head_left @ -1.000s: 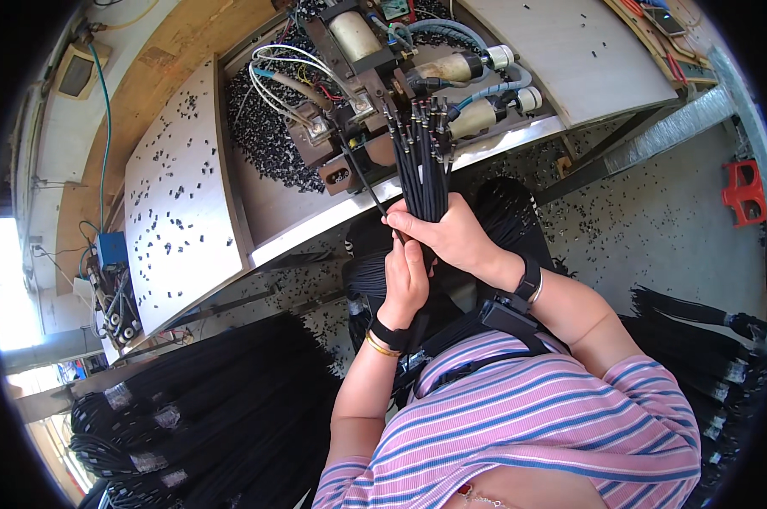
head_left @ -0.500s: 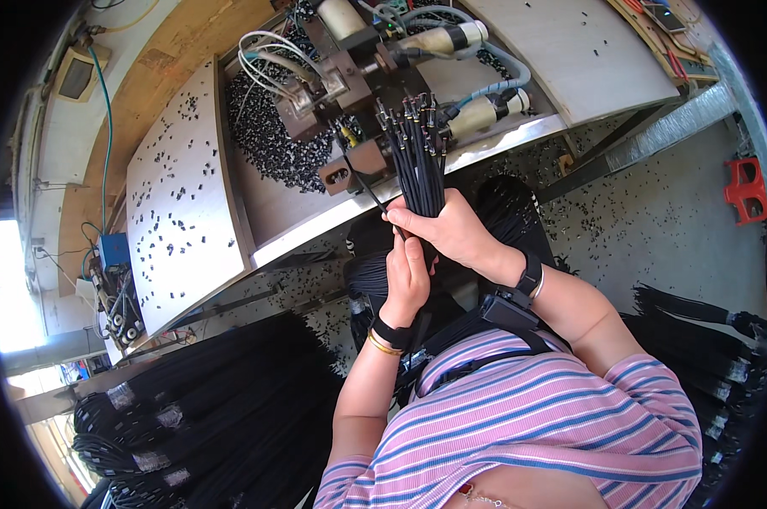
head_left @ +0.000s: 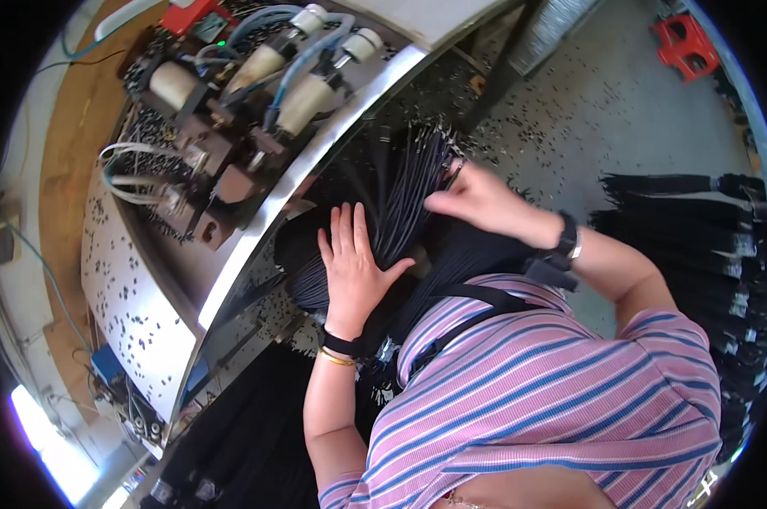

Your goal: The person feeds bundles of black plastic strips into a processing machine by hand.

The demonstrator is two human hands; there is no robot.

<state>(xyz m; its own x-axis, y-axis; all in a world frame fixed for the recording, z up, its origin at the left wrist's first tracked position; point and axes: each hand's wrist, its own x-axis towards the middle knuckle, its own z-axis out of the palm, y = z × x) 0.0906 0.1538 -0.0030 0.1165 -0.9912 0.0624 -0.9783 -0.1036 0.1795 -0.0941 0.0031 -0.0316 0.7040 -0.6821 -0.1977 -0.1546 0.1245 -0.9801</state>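
Observation:
My left hand [head_left: 349,267] lies flat with its fingers spread, palm down over the black cables on my lap. To its right, a long bundle of thin black cables [head_left: 404,199] slants up and away, its pale-tipped ends fanned out beneath the machine's edge. My right hand [head_left: 483,204] is at the right side of this bundle, near the tipped ends, its thumb pointing left over the cables. Motion smears that hand and its fingers are partly hidden, so its grip is unclear. More black cables [head_left: 311,284] bulge out under my left hand.
A bench machine with pale cylinders [head_left: 307,102] and hoses stands at the upper left, behind a metal bench edge [head_left: 256,225]. Small black scraps litter the white panel [head_left: 125,297] and the floor. Tied cable bundles [head_left: 697,229] hang at right, near a red stool [head_left: 684,47].
The cable bundle has come down from the machine toward my lap. My left hand has left the cable it pinched and now lies flat. The view has turned to the right.

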